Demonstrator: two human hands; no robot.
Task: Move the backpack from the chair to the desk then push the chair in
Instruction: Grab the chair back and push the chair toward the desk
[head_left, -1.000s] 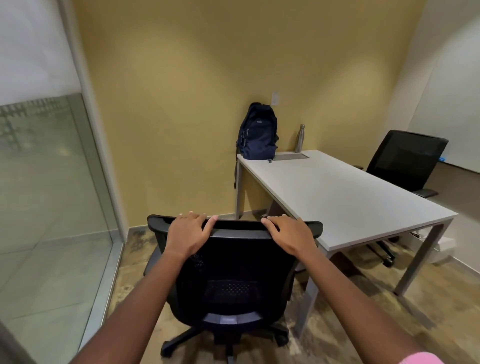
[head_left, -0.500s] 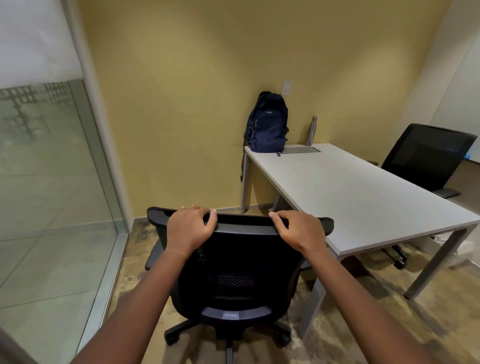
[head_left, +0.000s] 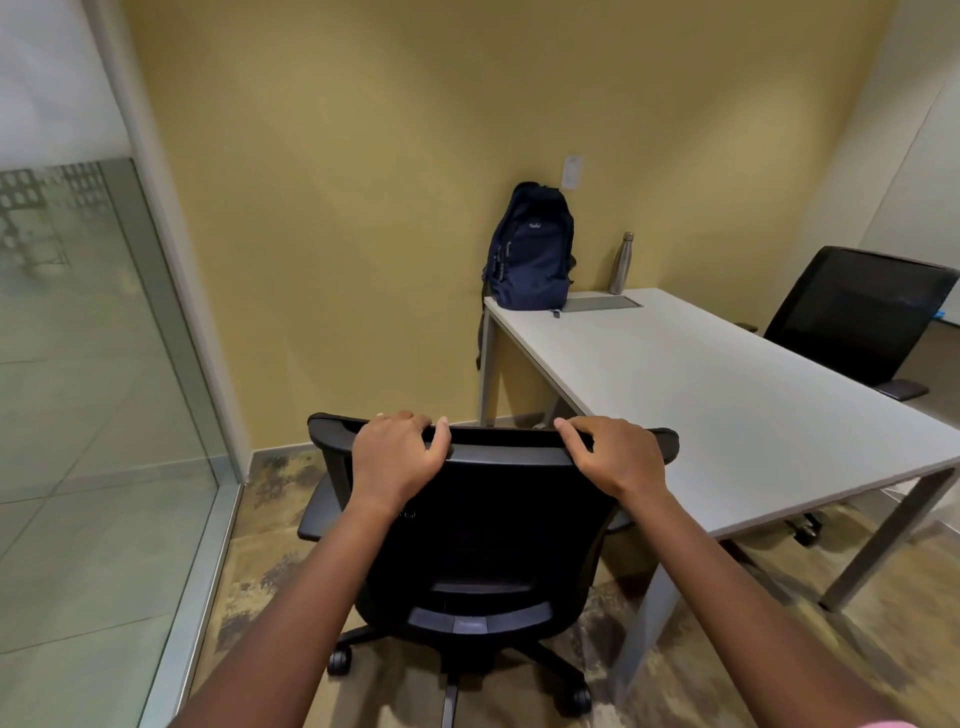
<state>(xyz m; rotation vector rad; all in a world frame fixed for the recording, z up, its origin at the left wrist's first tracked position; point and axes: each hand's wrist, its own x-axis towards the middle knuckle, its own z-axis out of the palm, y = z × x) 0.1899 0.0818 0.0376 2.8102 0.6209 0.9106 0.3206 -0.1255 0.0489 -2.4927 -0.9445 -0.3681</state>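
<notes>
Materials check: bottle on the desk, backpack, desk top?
Bottle: likely brushed steel, dull grey sheen. Backpack: woven fabric, probably nylon, matte navy with soft creases. Desk top: looks like matte pale-grey laminate, flat and grainless.

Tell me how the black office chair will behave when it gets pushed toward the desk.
The office chair stands on a caster base, so it should roll easily rather than drag. Both hands, left hand and right hand, grip the top of the backrest, high above the wheels, so it may swivel or veer. The patchy floor looks hard, which probably offers little resistance.
</notes>
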